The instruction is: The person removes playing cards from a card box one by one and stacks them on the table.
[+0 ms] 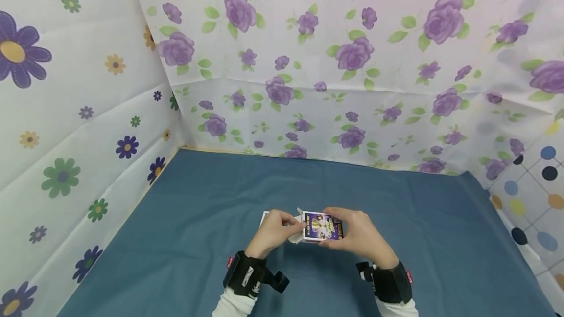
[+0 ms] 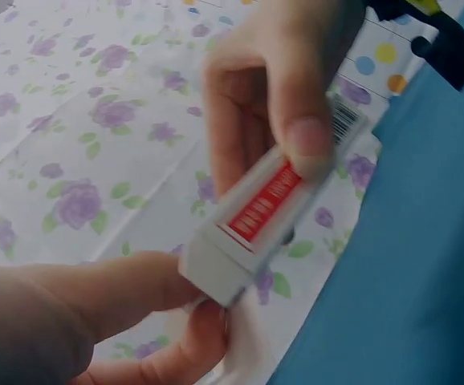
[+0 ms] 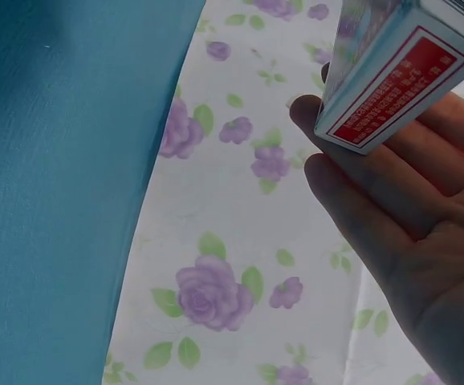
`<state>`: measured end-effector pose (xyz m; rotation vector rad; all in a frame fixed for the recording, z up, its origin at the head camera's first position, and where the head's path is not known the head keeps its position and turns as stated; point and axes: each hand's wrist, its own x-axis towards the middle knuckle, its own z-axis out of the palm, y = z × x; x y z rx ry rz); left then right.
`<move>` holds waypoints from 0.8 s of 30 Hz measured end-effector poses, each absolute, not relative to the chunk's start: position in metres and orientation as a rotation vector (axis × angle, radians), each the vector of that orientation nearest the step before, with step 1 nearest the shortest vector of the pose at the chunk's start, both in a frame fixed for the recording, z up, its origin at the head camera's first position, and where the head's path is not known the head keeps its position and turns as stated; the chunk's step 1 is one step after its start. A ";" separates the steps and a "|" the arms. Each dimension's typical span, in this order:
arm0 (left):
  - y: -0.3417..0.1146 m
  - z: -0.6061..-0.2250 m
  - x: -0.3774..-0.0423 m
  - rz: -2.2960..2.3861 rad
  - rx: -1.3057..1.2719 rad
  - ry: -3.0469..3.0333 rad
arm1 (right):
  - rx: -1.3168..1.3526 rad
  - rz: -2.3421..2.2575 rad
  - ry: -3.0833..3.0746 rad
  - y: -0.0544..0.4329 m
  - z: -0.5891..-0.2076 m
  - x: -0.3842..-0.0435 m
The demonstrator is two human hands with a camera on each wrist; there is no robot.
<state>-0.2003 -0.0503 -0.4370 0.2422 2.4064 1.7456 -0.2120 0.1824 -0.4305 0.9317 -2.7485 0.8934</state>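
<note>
A small cardboard box [image 1: 323, 226] with a purple printed face and white sides is held above the blue cloth. My right hand [image 1: 363, 234] grips its right end, the thumb on the near side and fingers on the far side. At the left end, white flaps [image 1: 296, 236] stick out, and my left hand [image 1: 275, 231] pinches there with thumb and forefinger. The left wrist view shows a red label [image 2: 264, 204] and barcode on the box's narrow side. Behind my left hand, a white edge [image 1: 264, 216] peeks out, mostly hidden; its kind is unclear.
A blue cloth [image 1: 211, 194] covers the table, with some creases. White sheets with purple roses [image 1: 279, 91] hang behind it, and a flowered sheet [image 1: 61, 177] hangs at the left. At the right is a dotted sheet [image 1: 546, 199]. Black straps [image 1: 246, 275] circle both wrists.
</note>
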 end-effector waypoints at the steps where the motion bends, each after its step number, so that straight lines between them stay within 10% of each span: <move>1: -0.051 -0.437 -0.201 1.746 0.237 2.381 | 0.934 0.891 -2.751 0.182 -0.431 -0.212; 24: -0.114 -0.425 -0.208 1.801 0.169 2.196 | 0.857 0.938 -2.805 0.192 -0.437 -0.213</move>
